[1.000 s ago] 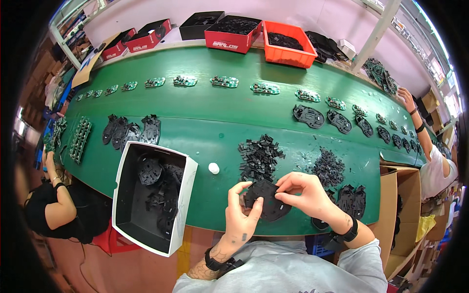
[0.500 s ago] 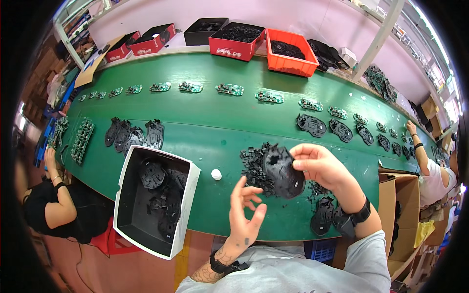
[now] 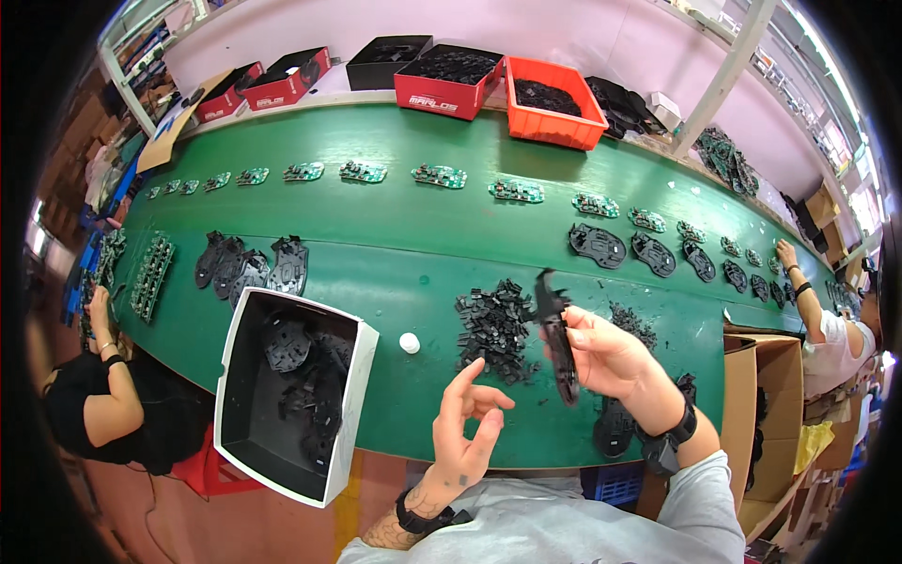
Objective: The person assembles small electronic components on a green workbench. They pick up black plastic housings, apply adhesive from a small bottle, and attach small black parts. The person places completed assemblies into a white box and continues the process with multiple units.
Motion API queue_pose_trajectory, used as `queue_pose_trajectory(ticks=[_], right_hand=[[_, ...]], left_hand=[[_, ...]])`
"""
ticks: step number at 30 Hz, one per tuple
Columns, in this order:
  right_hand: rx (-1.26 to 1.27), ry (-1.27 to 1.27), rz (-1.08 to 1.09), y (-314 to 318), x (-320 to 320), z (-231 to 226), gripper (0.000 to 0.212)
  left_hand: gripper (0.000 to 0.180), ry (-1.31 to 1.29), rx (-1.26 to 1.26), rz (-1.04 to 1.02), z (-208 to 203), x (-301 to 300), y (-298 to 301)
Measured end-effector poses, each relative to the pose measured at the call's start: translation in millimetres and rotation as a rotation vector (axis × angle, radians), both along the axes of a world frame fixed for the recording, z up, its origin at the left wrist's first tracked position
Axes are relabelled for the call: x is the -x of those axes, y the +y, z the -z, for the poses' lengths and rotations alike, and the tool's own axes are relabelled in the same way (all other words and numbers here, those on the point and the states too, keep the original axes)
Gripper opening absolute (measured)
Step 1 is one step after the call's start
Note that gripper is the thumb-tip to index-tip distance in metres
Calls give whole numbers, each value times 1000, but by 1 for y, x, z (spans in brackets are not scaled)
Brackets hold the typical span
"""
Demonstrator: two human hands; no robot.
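Observation:
My right hand (image 3: 611,360) holds a flat black plastic shell part (image 3: 558,334) edge-on above the green belt (image 3: 395,226). My left hand (image 3: 467,428) hovers just left of it, fingers curled and apart, holding nothing visible. A pile of small black plastic pieces (image 3: 493,327) lies on the belt right behind both hands. A second loose heap (image 3: 635,324) sits to the right of the held part. Another black shell (image 3: 615,428) lies under my right wrist.
A white box of black shells (image 3: 293,393) stands at my left. Green circuit boards (image 3: 437,176) and black shells (image 3: 598,245) run along the belt. Red, black and orange bins (image 3: 552,106) line the far edge. Other people work at left (image 3: 103,395) and right (image 3: 827,320).
My right hand lifted the black shell from the belt edge and turned it edge-on. My left hand let go of it and now hovers free.

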State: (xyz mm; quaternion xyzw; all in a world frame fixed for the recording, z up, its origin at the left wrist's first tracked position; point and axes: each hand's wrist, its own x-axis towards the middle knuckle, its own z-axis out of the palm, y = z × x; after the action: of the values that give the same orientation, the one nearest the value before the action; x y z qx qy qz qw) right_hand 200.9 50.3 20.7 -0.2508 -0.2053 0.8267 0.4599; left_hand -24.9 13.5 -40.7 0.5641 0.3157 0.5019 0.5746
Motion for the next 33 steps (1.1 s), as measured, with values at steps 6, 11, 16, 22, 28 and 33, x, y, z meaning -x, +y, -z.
queue_pose_trajectory(ticks=[6,11,16,22,28,33], right_hand=[[72,812,-102,-28,14,-24,13],[-96,861,-243,-34,12,-34,12],[-144,883,-243,-37,10,-32,15],[-212,279,170,2,4,-30,18],[-526,-1213,392,116,-80,19,31],[-878,-1664,337,170,-77,62,29]], left_hand=[[53,33,-11,7,1,-6,-5],[51,63,-45,37,4,-10,-8],[29,171,-162,105,1,-15,-10],[49,550,-914,465,20,-54,-24],[55,746,-977,571,42,-65,-39],[51,781,-956,516,41,-50,-45]])
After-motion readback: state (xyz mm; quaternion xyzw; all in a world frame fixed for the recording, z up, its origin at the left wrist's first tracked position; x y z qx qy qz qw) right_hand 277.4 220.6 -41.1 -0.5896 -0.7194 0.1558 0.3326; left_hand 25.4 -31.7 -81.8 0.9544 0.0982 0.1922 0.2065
